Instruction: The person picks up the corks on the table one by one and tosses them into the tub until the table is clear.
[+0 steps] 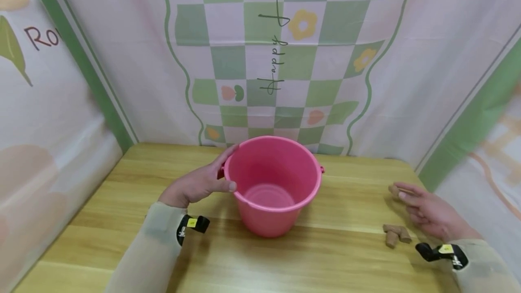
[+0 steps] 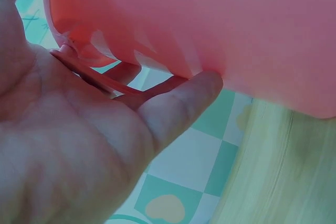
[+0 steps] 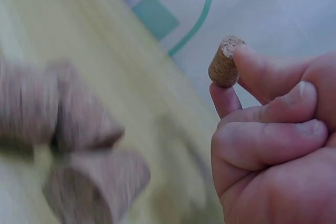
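Well to the right of the bucket (image 1: 270, 223), my right hand (image 1: 434, 215) has its fingers pinched on a cork (image 3: 223, 65), while my nearer left hand (image 1: 199, 184) grips the bucket's left side.

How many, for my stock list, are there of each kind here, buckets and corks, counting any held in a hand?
Pink bucket: 1
Corks: 4 (1 pinched in the right hand, 3 on the table)
Total: 5
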A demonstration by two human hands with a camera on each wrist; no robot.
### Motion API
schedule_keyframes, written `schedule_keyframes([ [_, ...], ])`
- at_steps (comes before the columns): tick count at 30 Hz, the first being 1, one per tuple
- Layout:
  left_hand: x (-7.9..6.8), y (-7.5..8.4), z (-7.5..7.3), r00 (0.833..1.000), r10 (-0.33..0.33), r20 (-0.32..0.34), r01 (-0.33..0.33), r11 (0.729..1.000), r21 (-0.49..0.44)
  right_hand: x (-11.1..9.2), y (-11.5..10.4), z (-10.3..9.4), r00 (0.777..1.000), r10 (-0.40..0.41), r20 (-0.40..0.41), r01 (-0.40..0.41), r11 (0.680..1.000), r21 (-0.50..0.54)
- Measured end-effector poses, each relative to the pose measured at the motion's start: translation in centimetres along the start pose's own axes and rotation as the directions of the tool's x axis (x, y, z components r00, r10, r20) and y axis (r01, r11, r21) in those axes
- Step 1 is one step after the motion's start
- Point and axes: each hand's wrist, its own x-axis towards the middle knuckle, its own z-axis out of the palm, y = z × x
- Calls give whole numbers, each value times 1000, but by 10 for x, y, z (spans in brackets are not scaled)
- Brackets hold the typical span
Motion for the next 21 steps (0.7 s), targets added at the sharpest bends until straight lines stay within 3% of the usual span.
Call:
schedule_keyframes([
  [10,0,0,0,1000,-11,-5,11,1000,-6,10,-22,34,994,-88,65,87,996,22],
  [21,0,1,1,999,-25,-24,25,1000,0,18,-38,68,994,-97,59,101,993,-62],
])
